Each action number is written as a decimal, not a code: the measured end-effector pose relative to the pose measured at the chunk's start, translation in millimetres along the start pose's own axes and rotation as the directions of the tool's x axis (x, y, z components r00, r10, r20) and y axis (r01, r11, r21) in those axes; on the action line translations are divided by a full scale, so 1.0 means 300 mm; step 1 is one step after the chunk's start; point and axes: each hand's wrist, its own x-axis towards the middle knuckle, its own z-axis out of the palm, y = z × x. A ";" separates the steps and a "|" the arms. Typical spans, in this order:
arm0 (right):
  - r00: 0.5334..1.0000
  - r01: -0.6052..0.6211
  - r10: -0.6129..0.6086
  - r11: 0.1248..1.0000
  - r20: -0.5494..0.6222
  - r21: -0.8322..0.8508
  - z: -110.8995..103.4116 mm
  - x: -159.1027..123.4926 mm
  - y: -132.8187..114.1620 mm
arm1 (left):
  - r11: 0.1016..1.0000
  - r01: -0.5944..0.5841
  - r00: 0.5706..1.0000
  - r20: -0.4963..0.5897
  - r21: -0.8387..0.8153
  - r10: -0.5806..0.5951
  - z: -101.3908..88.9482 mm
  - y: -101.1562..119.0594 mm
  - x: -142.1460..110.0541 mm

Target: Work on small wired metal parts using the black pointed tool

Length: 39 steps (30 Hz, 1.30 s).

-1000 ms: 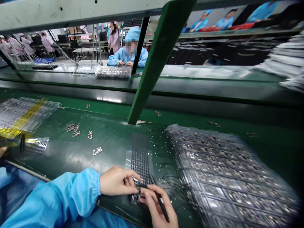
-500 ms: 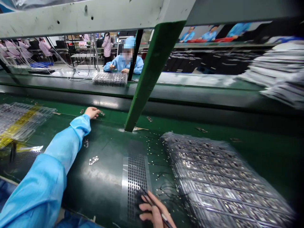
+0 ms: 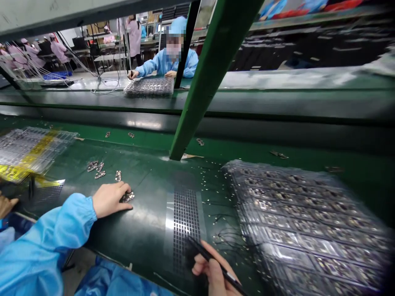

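My left hand (image 3: 111, 199) is low over the green bench, thumb and fingertips closed around a small circuit board (image 3: 128, 197) lying there. Just behind it is another small circuit board (image 3: 118, 176), with a few more boards (image 3: 100, 174) to the left. My right hand (image 3: 214, 267), partly cut off by the lower edge, grips slim black tweezers (image 3: 212, 260). Their tip is over a clear sheet (image 3: 169, 224) bearing rows of small black rectangles. To its right, thin black wires (image 3: 220, 218) with shiny ends are scattered beside stacked clear trays (image 3: 286, 222) filled with boards.
A green slanted post (image 3: 203, 90) rises from the bench behind the sheet. Clear trays with yellow tape (image 3: 33, 154) stand at left, near a co-worker's hand (image 3: 6, 204). Several boards (image 3: 200, 142) lie along the far strip. Across the line, a person in blue (image 3: 157, 63) works over a tray.
My left hand has come back from a board on the far strip to the nearer board, leaving the far one behind. My right hand keeps the tweezers over the sheet. The view has tilted down.
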 end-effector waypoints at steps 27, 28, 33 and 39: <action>0.993 0.092 -0.101 0.985 0.056 0.145 0.093 -0.009 -0.009 | 0.425 0.013 0.990 0.071 -0.905 0.121 0.188 0.361 0.018; 0.993 0.074 -0.086 0.986 0.076 0.151 0.091 -0.011 -0.012 | 0.464 -0.013 0.991 0.052 -0.886 0.126 0.182 0.356 0.018; 0.976 0.103 -0.115 0.992 0.183 0.076 0.096 -0.022 -0.029 | 0.539 -0.107 0.988 -0.031 -0.836 0.148 0.152 0.350 0.033; 0.971 0.088 -0.098 0.995 0.219 0.053 0.104 -0.030 -0.025 | 0.476 -0.058 0.989 0.015 -0.877 0.148 0.169 0.346 0.044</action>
